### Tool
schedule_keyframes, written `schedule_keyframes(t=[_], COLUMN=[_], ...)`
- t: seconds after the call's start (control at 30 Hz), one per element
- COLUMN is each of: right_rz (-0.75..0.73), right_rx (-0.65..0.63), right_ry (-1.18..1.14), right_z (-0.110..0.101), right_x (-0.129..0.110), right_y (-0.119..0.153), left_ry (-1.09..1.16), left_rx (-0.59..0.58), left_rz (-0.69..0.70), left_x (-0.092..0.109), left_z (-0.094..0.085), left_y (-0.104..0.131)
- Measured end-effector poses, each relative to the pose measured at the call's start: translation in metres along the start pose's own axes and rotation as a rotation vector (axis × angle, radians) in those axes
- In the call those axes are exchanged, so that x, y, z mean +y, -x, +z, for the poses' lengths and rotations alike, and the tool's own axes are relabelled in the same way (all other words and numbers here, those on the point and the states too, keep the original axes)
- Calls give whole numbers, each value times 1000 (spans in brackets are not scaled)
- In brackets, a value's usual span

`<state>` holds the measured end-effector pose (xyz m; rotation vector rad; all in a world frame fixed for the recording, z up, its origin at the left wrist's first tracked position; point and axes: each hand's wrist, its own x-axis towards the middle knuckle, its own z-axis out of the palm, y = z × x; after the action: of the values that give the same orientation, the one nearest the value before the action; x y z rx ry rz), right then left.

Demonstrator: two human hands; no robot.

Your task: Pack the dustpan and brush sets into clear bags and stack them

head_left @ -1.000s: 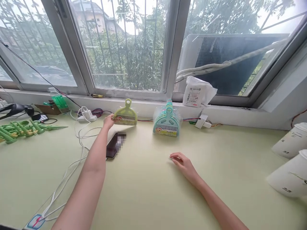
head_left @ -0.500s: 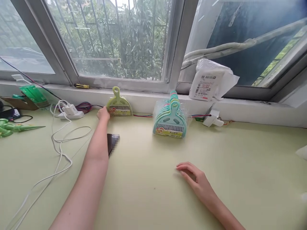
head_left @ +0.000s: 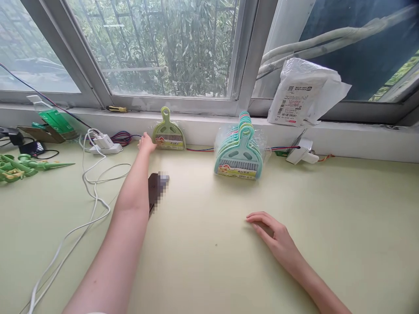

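My left hand [head_left: 147,143] is stretched far across the table, its fingers apart, right beside the lower left edge of a green mini dustpan-and-brush set [head_left: 170,132]. That set leans upright against the sill wall, wrapped in clear plastic. Whether the hand still touches it I cannot tell. To the right stands a row of several similar dustpan sets [head_left: 240,150], stacked one behind another, a light teal one in front. My right hand [head_left: 278,237] rests on the table nearer to me, fingers loosely curved and thumb apart, holding nothing.
A dark phone [head_left: 153,189] lies beside my left forearm. White cables [head_left: 101,205] run from a power strip [head_left: 106,149] down the left. Green plastic pieces [head_left: 29,166] and a bottle [head_left: 55,120] are far left. A screwdriver [head_left: 117,109] and white package [head_left: 297,98] rest on the sill.
My left hand's fingers have loosened and drawn slightly away from the left edge of the green dustpan set. The view has shifted a little; my right hand keeps its pose.
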<state>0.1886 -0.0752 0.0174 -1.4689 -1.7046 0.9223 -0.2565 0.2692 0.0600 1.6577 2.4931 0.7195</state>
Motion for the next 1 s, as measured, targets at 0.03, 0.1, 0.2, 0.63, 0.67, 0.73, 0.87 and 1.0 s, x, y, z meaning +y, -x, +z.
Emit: schedule_keyframes(t=[0.03,0.1,0.2,0.63,0.67,0.73,0.87,1.0], right_rz=[-3,-19,-58,-208,-217,-235,-263,-273], right_rx=[0,0,3,53,54,54,52,48], right_ry=[-5,-20,-44,-111,-105,-89,-54,-42], right_z=[0,0,0,2,2,2,3,4], right_x=[0,0,2,14,15,17,20,22], right_y=[0,-1,-2,-7,-7,-8,-10,-12], left_ry=[-4,8,147,641,639,614,614,566], left_rx=[0,48,292,-423,-402,-326,-211,-194], left_rz=[-49,-170,-181,549,549,526,492,505], left_x=[2,10,31,128,131,136,143,150], left_z=[-5,-15,-34,15,27,45,52,44], left_y=[2,7,20,199,208,218,219,223])
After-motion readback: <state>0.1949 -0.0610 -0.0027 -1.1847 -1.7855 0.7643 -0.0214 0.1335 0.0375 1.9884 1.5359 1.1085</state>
